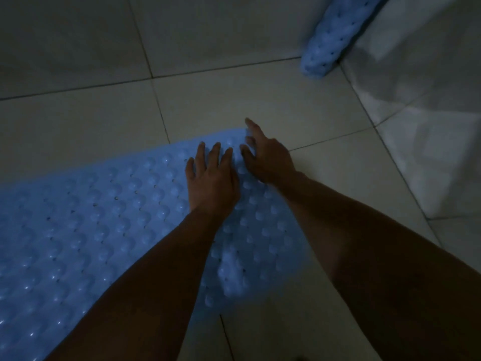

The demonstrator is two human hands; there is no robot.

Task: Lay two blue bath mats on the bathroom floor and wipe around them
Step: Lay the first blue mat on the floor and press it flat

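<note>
From the head camera, 1 blue bath mat point(104, 230) lay spread on the tiled floor point(234, 100), bumps up. The left hand point(212, 183) pressed flat on its far end, fingers straight and spread, likely smoothing it down. The right hand point(268, 160) touched the mat's corner, fingers loosely splayed, gripping nothing. Mat 2 point(335, 35) leaned rolled against the wall point(429, 87), waiting.

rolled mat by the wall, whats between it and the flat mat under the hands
Head view: only bare floor tiles and grout lines lie between the rolled mat and the flat mat. Both hands, left and right, press the flat one.
</note>
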